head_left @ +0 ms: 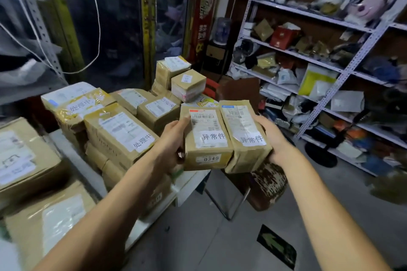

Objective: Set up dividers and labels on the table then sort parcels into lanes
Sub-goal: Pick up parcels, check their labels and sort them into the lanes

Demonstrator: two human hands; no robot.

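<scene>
Sorting station, mid-carry: I hold two brown parcels side by side, lifted clear of the table [72, 154], which lies to my left and below them; its white edge runs away from me toward the far wall, so any set-down means swinging both parcels leftward and down.

Farthest left on the table sit large taped cartons [26, 156]; next to them a stack of parcels marked 处理中 [119, 132], long sides running away from me; beyond those, smaller boxes [187, 82] are piled at the far end of the table.

My left hand [174, 138] grips the left parcel [207, 138], thumb over its top face and fingers curled under its left side; that parcel carries a shipping slip, a white tag reading 异常件, and a small sticker numbered 0346 on its near end.

Touching it on the right is the right parcel [244, 136], also tagged 异常件, its wrapping more creased; my right hand [273, 138] cups it from the right and below, fingers hidden underneath.

Both parcels point their long axes away from me, tilted up toward the lens; the left hand is nearer the table, so I judge it would lead the placing; no lane for 异常件 is visible from here.

Far right, metal shelves [330, 64] hold loose mail bags, well apart from the work.
</scene>
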